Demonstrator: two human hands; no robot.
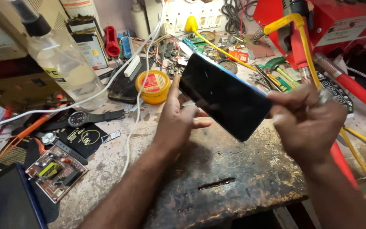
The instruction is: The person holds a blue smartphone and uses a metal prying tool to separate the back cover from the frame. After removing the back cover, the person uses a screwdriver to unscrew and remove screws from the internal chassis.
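Note:
A black smartphone (223, 95) with a dark screen and a blue edge is held tilted above the worn bench (217, 169). My left hand (178, 118) supports it from behind and below at its left end, thumb up along the side. My right hand (308, 116) pinches its right end between thumb and fingers; a ring shows on one finger. The phone's screen faces me.
Left of the hands lie a yellow round tin (152, 86), a clear plastic bottle (62, 59), wristwatches (79, 119), a small circuit board (56, 173), a white cable (134, 114) and a dark tablet (7, 203). Tools, yellow wires (361, 161) and a red machine (339, 21) crowd the back and right.

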